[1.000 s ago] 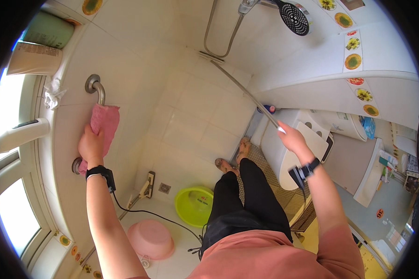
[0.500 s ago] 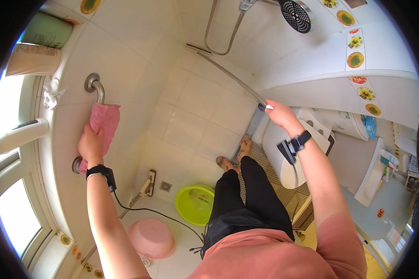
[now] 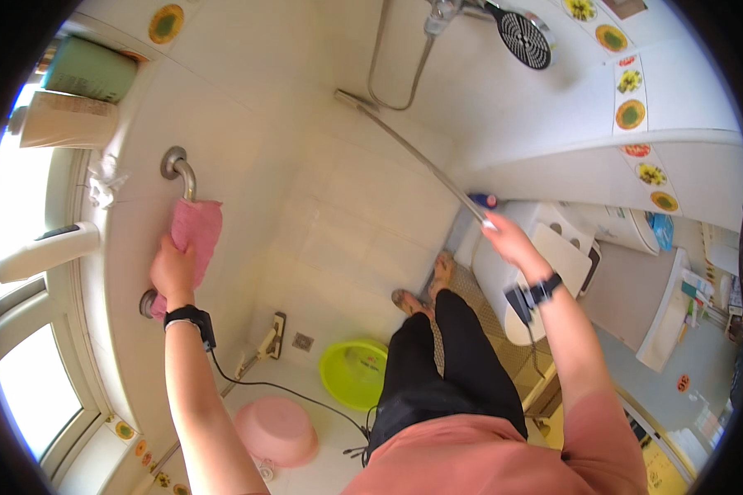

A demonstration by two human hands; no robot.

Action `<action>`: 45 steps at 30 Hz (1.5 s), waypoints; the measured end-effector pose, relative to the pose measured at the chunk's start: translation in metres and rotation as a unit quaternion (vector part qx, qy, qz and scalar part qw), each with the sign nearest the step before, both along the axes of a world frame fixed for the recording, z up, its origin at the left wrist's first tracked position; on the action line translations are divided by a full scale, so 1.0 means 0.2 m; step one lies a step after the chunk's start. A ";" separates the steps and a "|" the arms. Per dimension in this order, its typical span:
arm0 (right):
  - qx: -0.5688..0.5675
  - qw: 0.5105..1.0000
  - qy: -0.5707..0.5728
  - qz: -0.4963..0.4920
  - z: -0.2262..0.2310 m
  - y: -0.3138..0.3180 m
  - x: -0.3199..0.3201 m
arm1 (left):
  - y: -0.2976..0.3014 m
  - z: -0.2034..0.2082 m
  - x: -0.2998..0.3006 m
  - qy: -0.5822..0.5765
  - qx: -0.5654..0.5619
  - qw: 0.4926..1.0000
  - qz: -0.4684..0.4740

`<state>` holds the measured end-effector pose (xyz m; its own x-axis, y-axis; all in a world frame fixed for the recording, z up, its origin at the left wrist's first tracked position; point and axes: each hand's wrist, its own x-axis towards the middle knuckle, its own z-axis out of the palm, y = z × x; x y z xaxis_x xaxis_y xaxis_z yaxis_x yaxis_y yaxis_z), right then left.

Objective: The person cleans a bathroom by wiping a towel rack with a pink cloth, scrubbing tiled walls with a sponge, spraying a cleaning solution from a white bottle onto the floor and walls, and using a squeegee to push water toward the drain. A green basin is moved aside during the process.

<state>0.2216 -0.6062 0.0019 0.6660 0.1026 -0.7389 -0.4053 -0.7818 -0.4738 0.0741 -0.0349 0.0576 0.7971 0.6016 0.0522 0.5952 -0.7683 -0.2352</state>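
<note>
A curved metal grab bar [image 3: 188,183] is fixed to the wall at left, and a pink cloth [image 3: 202,227] is wrapped over its middle. My left hand [image 3: 173,268] is closed round the cloth and bar. At right, my right hand [image 3: 513,244] grips the end of the long metal pole of a squeegee [image 3: 428,164]. The pole slants away to the far left, where its narrow head [image 3: 356,101] is at the foot of the far wall, below the shower hose [image 3: 425,58]. Fingers hide the near end of the pole.
A green basin [image 3: 351,375] and an upturned pink basin [image 3: 276,431] lie near my feet, beside a second long-handled tool [image 3: 271,337] and a floor drain [image 3: 303,341]. The white toilet [image 3: 504,289] stands at right. Bottles [image 3: 68,120] line the window ledge. A shower head [image 3: 522,40] hangs above.
My right hand has drawn a little nearer with the squeegee pole. A blue and red object beyond that hand shows more now. The whole view has shifted slightly; my left hand stays on the cloth.
</note>
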 end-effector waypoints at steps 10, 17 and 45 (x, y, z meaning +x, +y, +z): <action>0.141 0.937 0.175 -0.267 0.61 -0.14 -0.29 | 0.00 0.01 0.00 -0.019 -0.007 1.000 -0.003; 0.051 0.989 0.064 -0.121 0.50 -0.14 -0.15 | 0.00 0.01 0.00 -0.036 -0.040 0.999 0.000; -0.171 0.959 -0.097 0.203 0.25 0.02 -0.48 | -0.01 0.03 0.01 -0.004 -0.018 1.000 0.002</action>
